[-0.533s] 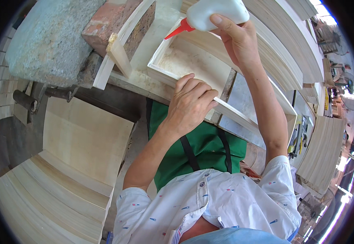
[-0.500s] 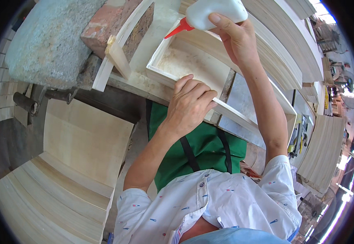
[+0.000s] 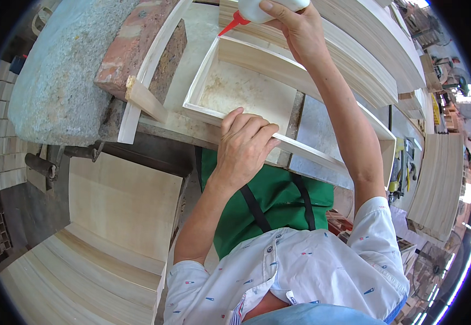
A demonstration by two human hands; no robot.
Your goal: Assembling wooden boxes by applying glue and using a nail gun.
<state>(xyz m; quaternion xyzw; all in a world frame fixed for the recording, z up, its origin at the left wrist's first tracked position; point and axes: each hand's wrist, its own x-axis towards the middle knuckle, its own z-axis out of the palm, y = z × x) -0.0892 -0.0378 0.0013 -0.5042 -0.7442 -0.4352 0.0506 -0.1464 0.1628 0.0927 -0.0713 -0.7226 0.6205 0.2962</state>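
Observation:
A long open wooden frame (image 3: 202, 81) of thin pale boards lies on the workbench. My left hand (image 3: 243, 146) is closed over its near board, fingers hooked over the top edge and thumb on the outer face. My right hand (image 3: 304, 33) grips a white glue bottle (image 3: 254, 11), tilted nozzle down and partly cut off by the picture's upper edge. The bottle's red nozzle (image 3: 232, 23) points at the frame's far left corner, its tip at the top edge there.
Left of the frame stand a rough stone block (image 3: 65, 81), a reddish brick (image 3: 130, 49) and a wooden strip (image 3: 147, 100). Stacked boards (image 3: 349, 59) lie beyond the frame. More boards (image 3: 78, 271) fill the lower left; another stack (image 3: 436, 184) is at right. Tools (image 3: 403, 168) lie near the frame's right end.
The glue bottle and my right hand have moved up and slightly left, bringing the nozzle tip to the far left corner. My left hand keeps its hold on the near board.

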